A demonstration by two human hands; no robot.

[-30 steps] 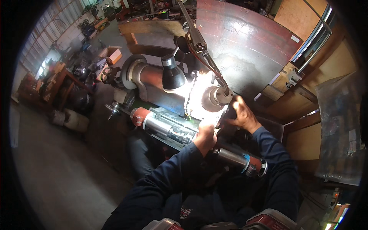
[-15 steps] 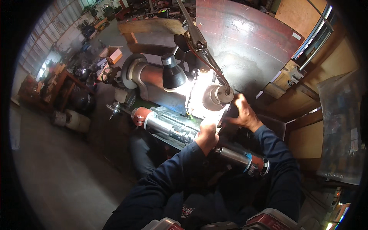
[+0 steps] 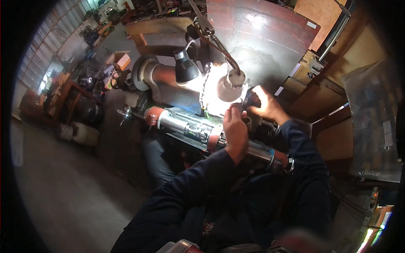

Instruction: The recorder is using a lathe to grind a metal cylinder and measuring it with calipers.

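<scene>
A lathe-like machine (image 3: 190,126) with a shiny steel cylinder and red end caps lies across the middle. A black work lamp (image 3: 185,69) lights a very bright patch (image 3: 211,95) on the workpiece. My left hand (image 3: 235,130) rests over the machine by the bright patch, fingers curled against a part there. My right hand (image 3: 265,103) grips a small dark part just right of the bright patch. A round metal fitting (image 3: 230,86) on a jointed arm hangs above both hands. What the fingers hold is washed out by glare.
A large rusty steel sheet (image 3: 257,38) stands behind the machine. Wooden panels (image 3: 320,17) and a plastic-covered board (image 3: 373,122) are at the right. Cluttered benches, boxes and machine parts (image 3: 84,84) fill the left. Grey concrete floor (image 3: 63,189) lies at lower left.
Both hands have stayed at the lit workpiece; my left hand has shifted slightly up toward the bright patch, and the right hand has moved little.
</scene>
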